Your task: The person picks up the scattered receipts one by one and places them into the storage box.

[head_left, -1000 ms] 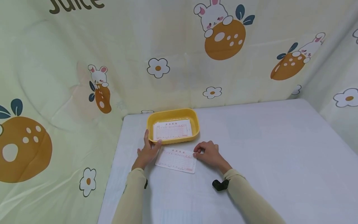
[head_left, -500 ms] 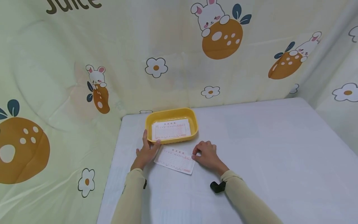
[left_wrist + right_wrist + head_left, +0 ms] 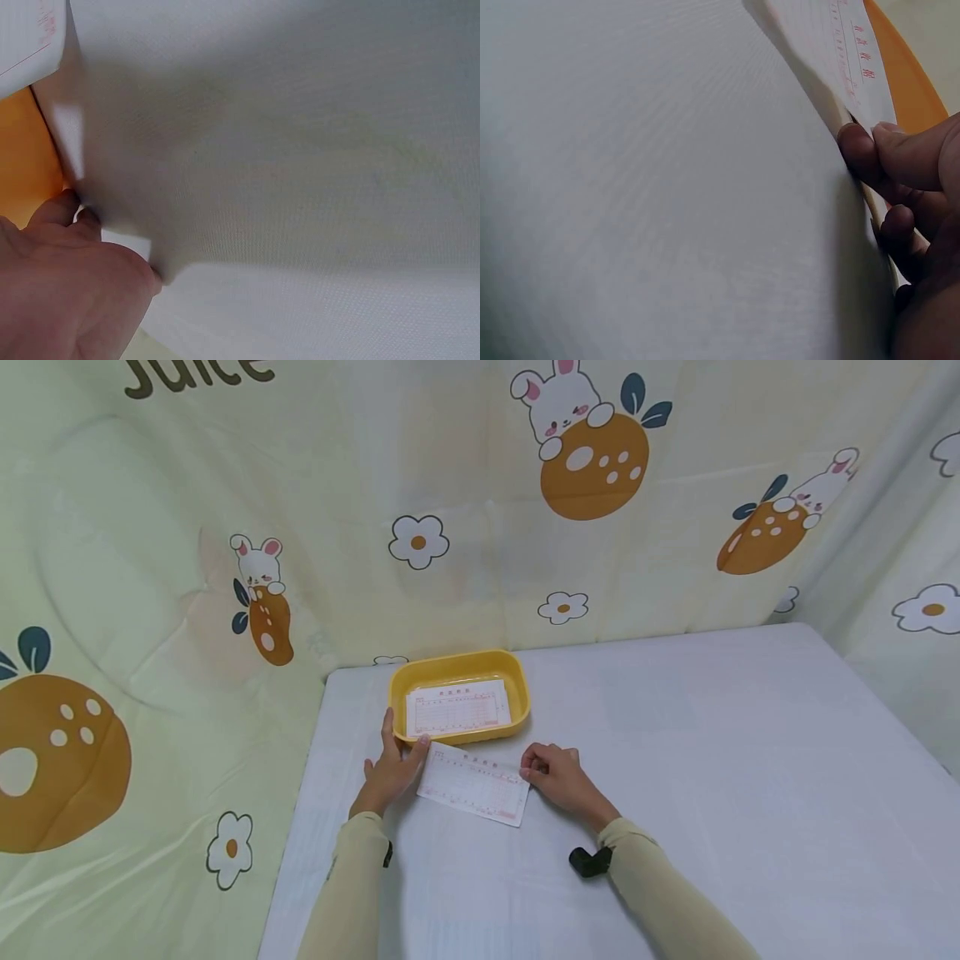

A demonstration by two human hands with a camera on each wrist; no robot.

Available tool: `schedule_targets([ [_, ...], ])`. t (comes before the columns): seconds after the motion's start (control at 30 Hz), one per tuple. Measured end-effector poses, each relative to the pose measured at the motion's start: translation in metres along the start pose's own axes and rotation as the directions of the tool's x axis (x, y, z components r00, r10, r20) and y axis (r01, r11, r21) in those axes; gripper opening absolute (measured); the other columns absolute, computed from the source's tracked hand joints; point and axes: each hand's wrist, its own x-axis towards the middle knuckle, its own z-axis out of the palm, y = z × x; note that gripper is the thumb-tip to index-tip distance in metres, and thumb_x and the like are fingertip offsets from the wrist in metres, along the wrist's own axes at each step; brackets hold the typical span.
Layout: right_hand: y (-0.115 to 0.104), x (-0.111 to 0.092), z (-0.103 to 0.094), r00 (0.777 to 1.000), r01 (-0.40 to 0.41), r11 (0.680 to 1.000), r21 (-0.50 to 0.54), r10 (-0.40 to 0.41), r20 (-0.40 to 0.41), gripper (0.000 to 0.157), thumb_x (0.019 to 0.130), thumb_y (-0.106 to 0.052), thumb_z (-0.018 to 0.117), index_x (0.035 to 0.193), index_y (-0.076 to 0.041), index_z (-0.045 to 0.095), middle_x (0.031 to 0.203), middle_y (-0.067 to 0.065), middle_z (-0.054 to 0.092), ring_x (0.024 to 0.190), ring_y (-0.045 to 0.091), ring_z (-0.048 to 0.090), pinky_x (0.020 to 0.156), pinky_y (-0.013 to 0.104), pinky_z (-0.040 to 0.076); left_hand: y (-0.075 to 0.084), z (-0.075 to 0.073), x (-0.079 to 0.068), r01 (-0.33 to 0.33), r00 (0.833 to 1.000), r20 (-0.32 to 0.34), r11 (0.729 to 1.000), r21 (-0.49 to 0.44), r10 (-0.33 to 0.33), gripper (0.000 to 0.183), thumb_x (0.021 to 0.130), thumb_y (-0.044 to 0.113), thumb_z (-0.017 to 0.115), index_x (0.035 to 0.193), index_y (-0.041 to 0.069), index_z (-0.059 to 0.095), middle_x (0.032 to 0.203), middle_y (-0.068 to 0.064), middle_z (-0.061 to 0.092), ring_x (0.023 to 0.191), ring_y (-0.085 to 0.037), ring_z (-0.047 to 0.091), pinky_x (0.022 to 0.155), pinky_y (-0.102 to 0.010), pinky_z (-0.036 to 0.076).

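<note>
A white receipt slip with red print lies tilted just in front of a yellow tray. My right hand pinches the slip's right edge between thumb and index finger, as the right wrist view also shows. My left hand rests at the tray's front left corner, index finger along its left side and thumb at the front rim, close to the slip's upper left corner. Inside the tray are more receipt slips, stacked flat. In the left wrist view, the left hand touches the tray's orange-looking side.
A table with a white cloth bears everything. Behind and to the left hangs a pale curtain printed with rabbits, oranges and flowers. The tray stands near the table's back left corner.
The slip in my right hand has shifted slightly up and to the right over the last half second, its upper left corner now nearer the tray. My left hand stays at the tray.
</note>
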Motion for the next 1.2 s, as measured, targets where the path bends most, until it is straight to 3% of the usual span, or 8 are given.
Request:
schedule_targets([
  [0.4,0.0052,-0.0035,-0.0012,1.0,0.019,1.0,0.017,-0.019,-0.009,0.007,0.104,-0.009,0.071,0.103,-0.013,0.077,0.084,-0.004,0.062,0.085,0.02,0.051,0.094,0.047,0.028,0.002,-0.0008,-0.0026,-0.004,1.0,0.004,1.0,0.004,0.004,0.104,0.105,0.066,0.053,0.169,0.027,-0.02,0.177,-0.013,0.016,0.156,-0.048,0.03,0.124,-0.064,-0.018],
  [0.93,0.0049,-0.0081,-0.0042,1.0,0.021,0.999,0.048,-0.021,-0.011,0.011,0.107,-0.011,0.066,0.106,-0.011,0.077,0.083,-0.005,0.064,0.089,0.02,0.052,0.098,0.05,0.03,0.0032,-0.0014,-0.0039,-0.014,1.0,-0.01,1.0,-0.019,0.014,0.11,0.1,0.075,0.054,0.17,0.029,-0.018,0.177,-0.016,0.017,0.155,-0.053,0.027,0.124,-0.065,-0.016],
  [1.2,0.0068,-0.0076,-0.0033,1.0,0.017,0.998,0.053,-0.016,-0.011,0.011,0.107,-0.009,0.066,0.106,-0.011,0.077,0.084,-0.004,0.064,0.087,0.02,0.052,0.101,0.051,0.029,0.0005,0.0002,-0.0005,0.004,1.0,-0.004,1.0,-0.013,-0.004,0.108,0.102,0.071,0.054,0.17,0.03,-0.019,0.178,-0.013,0.016,0.155,-0.051,0.029,0.123,-0.064,-0.018],
])
